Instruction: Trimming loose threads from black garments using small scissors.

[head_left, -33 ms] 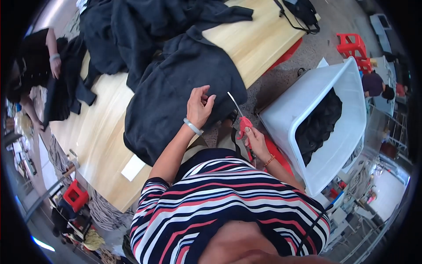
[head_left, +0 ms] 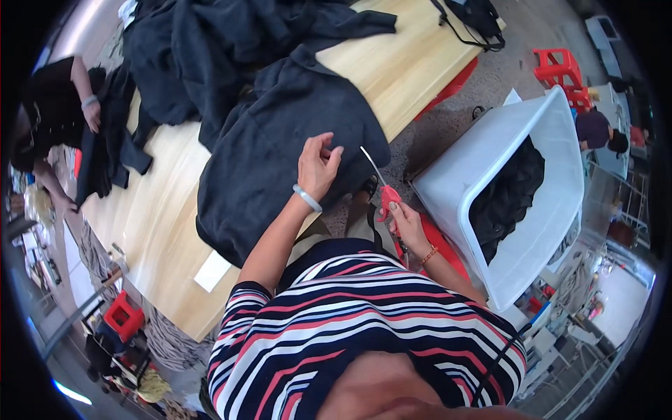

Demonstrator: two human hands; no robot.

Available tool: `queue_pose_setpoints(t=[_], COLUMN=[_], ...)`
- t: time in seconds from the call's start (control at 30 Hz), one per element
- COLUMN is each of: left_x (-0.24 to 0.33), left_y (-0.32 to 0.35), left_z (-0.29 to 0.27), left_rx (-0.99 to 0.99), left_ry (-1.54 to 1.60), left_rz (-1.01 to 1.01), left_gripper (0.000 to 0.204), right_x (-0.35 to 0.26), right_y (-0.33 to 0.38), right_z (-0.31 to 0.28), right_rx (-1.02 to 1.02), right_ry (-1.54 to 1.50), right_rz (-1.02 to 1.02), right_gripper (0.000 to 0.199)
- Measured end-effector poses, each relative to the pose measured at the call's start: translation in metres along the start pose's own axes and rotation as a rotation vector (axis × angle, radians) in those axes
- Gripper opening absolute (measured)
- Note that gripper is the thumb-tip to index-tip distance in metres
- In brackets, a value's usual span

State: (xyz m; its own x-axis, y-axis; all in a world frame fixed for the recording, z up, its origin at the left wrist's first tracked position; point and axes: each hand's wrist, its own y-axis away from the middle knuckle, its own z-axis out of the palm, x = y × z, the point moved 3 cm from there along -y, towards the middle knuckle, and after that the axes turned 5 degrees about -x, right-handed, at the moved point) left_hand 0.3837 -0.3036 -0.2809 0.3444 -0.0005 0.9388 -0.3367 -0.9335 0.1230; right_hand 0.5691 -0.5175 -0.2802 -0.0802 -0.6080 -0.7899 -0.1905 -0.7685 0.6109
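Note:
A black garment (head_left: 287,126), perhaps a sweatshirt, lies spread over the table's near edge before me. Over it hovers my left hand (head_left: 318,168), its fingers loosely bent and apart with nothing between them; I cannot tell whether it touches the cloth. To the right, my right hand (head_left: 407,225) is closed round the handle of a red air blow gun (head_left: 389,199). The gun's thin metal nozzle points up and left, beside the garment's right edge.
More black garments (head_left: 203,56) are heaped on the wooden table (head_left: 157,217), near a white paper (head_left: 211,271). At the right stands a white bin (head_left: 455,157) holding black cloth. A co-worker's hand (head_left: 92,117) handles a dark garment at the left. Red stools (head_left: 558,66) stand around.
The whole view has shifted slightly. My hands, the air blow gun and the garment keep nearly the same places. The co-worker at the left has moved a little with the dark garment.

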Motion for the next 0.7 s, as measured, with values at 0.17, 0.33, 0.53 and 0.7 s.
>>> queue_pose_setpoints(t=[0.17, 0.33, 0.53, 0.7], left_x=[-0.032, -0.066, -0.100, -0.069], left_y=[-0.091, -0.166, -0.220, -0.221], left_z=[0.065, 0.089, 0.054, 0.062], left_rx=[0.098, 0.346, 0.419, 0.376], left_ry=[-0.093, -0.191, -0.130, 0.025], left_rz=[-0.163, -0.378, -0.498, -0.617], left_gripper=[0.060, 0.079, 0.062, 0.044], right_x=[-0.009, -0.005, 0.005, 0.028], right_y=[-0.010, -0.044, -0.109, -0.157], right_z=[-0.028, -0.065, -0.075, -0.060], right_rx=[0.035, 0.226, 0.256, 0.285], right_ry=[-0.083, -0.028, -0.039, 0.053], right_rz=[0.048, 0.031, 0.003, -0.272], right_gripper=[0.048, 0.048, 0.037, 0.030])
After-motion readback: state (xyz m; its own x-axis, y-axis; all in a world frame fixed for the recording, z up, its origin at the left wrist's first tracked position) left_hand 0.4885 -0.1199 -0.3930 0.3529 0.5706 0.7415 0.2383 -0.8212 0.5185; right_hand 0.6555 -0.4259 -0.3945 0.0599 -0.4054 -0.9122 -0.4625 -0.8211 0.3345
